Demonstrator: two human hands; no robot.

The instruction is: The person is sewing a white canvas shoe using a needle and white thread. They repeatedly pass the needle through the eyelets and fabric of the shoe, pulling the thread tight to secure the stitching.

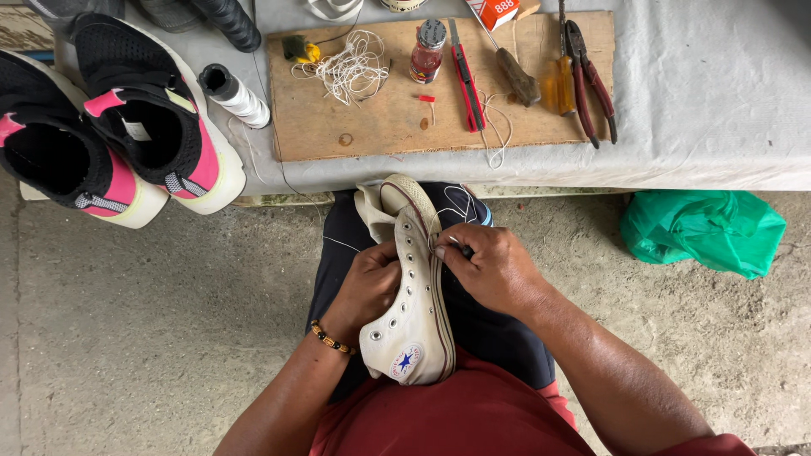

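Your right hand (494,268) was pinched shut on a small dark tool (464,250), its tip at the shoe's (412,295) sole edge. That white high-top lay on your lap, long axis running from twelve to six o'clock, toe toward the table (701,101). From the right hand it sat at nine o'clock, touching. Your left hand (369,283) clasped the shoe's upper from the other side, fingers curled in. Thread (351,66) lay on the board (439,84).
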